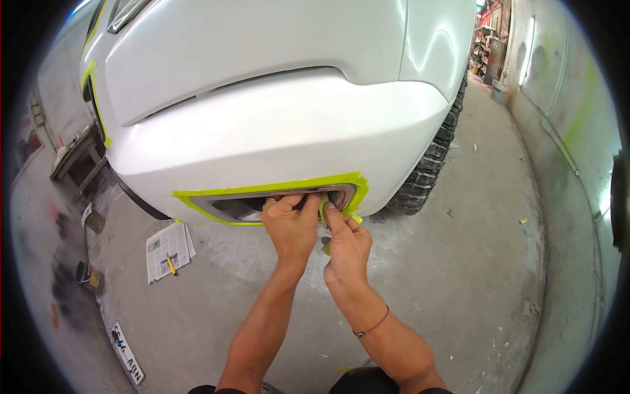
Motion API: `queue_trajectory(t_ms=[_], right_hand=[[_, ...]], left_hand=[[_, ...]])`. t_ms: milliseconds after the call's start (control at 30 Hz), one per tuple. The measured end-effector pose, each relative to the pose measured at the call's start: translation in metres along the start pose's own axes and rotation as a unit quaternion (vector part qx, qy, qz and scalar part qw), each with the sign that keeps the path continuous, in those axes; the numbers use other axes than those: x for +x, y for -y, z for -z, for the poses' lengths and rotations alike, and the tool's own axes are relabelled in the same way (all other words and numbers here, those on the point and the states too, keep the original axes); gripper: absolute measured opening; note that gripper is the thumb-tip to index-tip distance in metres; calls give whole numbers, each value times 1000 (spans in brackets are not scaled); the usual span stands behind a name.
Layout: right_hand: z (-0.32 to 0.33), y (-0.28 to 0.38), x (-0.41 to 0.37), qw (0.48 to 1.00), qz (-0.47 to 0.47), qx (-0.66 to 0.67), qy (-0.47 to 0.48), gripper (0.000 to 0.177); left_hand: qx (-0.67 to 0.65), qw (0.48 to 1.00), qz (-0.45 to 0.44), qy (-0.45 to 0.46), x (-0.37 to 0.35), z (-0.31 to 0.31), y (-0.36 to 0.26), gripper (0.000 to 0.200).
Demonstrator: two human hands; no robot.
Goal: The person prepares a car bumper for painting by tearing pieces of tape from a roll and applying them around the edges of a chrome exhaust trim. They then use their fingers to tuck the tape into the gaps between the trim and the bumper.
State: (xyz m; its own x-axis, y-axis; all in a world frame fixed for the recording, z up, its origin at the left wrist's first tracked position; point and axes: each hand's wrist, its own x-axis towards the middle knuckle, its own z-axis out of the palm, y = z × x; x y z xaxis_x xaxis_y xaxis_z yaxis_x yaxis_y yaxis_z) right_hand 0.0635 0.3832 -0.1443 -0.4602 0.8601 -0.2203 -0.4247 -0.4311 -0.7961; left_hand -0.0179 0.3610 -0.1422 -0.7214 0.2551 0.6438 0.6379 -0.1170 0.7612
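Yellow-green masking tape (269,185) borders a lamp recess (239,207) low on the white bumper (275,131). My left hand (289,226) reaches into this recess from below with bent fingers; its fingertips are partly hidden, and what they grip cannot be made out. Close beside it, my right hand (348,246) is closed, thumb and finger pinching a short strip of masking tape (323,207) near the recess's right end. A loose tape end sticks out by the right knuckles. A beaded cord circles my right wrist.
A black tyre (433,157) stands right of the bumper. On the concrete floor lie newspaper sheets (161,253), a yellow cutter knife (171,264) and a licence plate (128,353). A can (90,277) and a wooden bench (82,157) are at the left wall.
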Motion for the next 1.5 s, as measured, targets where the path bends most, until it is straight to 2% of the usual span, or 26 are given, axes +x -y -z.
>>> queue_trajectory(t_ms=[100,200,267,367,633,733,800,1033,1100,1133,1200,1233,1300,1433,1500], right_hand=[[-8,3,-7,1000,10,15,-16,22],[-11,0,-6,995,32,82,-46,20],[-4,-5,-3,998,17,59,5,20],[-9,-5,-7,996,33,83,-24,21],[-6,-4,-5,996,28,81,-20,24],[-5,-5,-5,996,28,87,-14,24],[-6,-5,-8,996,28,87,-11,24],[-1,-4,-9,994,9,110,6,22],[0,-4,-8,992,2,121,16,21],[0,-3,-7,990,-7,136,20,20],[1,-2,-6,988,-17,151,22,20],[1,-1,-6,987,-23,156,22,19],[0,1,-7,987,-28,159,24,19],[0,3,-8,986,-32,160,26,19],[2,3,-7,986,-33,159,28,20]], left_hand=[[19,998,-47,-47,-1,-6,5,10],[-20,998,-33,-47,-1,-9,2,10],[3,998,-37,-54,-3,-9,3,9],[26,998,-32,-42,-4,-5,3,10],[3,1000,-7,-15,-5,-5,1,11],[47,997,-47,-25,-5,-8,2,10],[35,995,-66,-68,-6,-12,11,8],[65,993,-61,-81,-6,-14,4,17],[41,989,10,-143,-8,-21,2,23],[40,989,11,-145,-7,-21,0,23],[-19,986,123,-107,-5,-19,-4,26],[-19,986,124,-107,-6,-21,-2,26],[21,990,28,-138,-9,-26,5,26],[25,991,14,-132,-10,-27,7,22],[6,987,84,-135,-9,-21,7,16]])
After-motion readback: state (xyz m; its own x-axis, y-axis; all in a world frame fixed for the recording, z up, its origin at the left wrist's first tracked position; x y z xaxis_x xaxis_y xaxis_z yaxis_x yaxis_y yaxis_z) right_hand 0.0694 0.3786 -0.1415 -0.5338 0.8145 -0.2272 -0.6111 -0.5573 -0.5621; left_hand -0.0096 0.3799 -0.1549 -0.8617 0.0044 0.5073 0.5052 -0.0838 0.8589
